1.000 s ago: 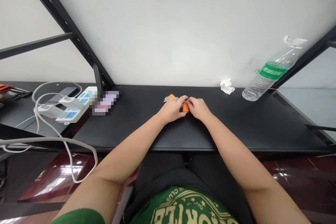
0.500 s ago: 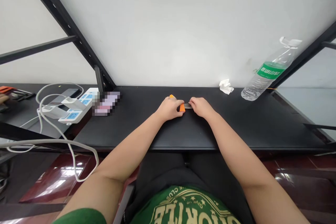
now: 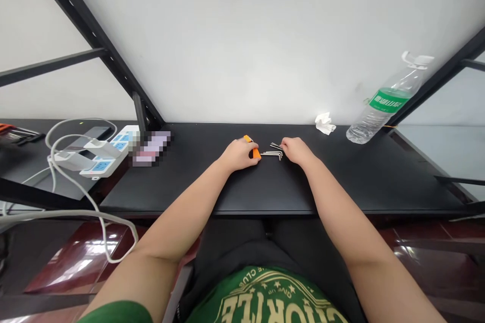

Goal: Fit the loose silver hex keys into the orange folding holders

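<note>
Above the black desktop, my left hand is closed around an orange hex key holder, part of which the fingers hide. Several L-shaped hex keys stick out of the holder to the right, their bent ends pointing toward me. My right hand pinches a small bunch of loose hex keys whose thin ends point left, just beyond the ones in the holder. How many it grips is hidden by the fingers.
A crumpled tissue and a large plastic bottle stand near the wall on the right. To the left are a pixelated phone-like item, a white power strip with chargers, and looping white cables. Black metal frames flank the desk.
My right hand has drawn a few hex keys out of the orange holder and moved slightly right. My left hand has shifted a little left with the holder, opening a gap between the hands.
</note>
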{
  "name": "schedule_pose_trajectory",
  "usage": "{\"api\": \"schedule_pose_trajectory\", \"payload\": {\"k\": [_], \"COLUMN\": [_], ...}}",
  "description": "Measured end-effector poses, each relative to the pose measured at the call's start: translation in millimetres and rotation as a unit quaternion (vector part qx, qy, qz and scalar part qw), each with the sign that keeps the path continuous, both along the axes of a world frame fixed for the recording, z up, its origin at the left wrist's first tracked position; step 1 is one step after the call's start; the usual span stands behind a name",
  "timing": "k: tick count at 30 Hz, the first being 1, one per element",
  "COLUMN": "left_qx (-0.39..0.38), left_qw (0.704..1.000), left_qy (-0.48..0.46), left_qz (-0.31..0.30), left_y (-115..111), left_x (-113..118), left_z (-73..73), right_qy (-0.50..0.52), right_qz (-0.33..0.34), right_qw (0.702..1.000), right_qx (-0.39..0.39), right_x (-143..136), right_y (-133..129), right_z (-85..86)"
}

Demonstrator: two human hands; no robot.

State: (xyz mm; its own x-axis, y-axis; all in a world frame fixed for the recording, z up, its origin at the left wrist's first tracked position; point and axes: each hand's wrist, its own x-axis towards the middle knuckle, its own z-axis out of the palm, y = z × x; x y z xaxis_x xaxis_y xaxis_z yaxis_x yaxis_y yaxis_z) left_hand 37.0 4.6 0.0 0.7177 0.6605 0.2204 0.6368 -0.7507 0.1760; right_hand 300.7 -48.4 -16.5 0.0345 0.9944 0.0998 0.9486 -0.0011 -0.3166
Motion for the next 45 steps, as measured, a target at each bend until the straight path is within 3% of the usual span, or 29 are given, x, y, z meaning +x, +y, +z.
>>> {"api": "schedule_pose_trajectory", "payload": {"k": [9,16,27,37,45], "left_qx": [-0.025,-0.039,-0.048,-0.058,-0.063], "left_qw": [1.000,0.999,0.999,0.998,0.998], "left_qy": [0.004,0.010,0.010,0.015,0.015], "left_qz": [0.008,0.012,0.017,0.018,0.019], "left_y": [0.2,0.8,0.7,1.0,-0.8], "left_x": [-1.6,-2.3,-1.5,-0.8,-0.9], "left_z": [1.7,2.4,2.2,2.5,4.6], "right_qy": [0.013,0.110,0.091,0.241,0.203], "right_qz": [-0.030,-0.087,-0.085,-0.151,-0.170], "right_qw": [0.999,0.990,0.992,0.958,0.963], "right_qx": [0.020,0.012,0.027,0.016,0.048], "right_x": [3.7,6.7,10.0,21.2,22.8], "right_y": [5.6,7.0,12.4,14.7,17.2], "right_z": [0.8,0.1,-3.2,-9.5,-9.6]}}
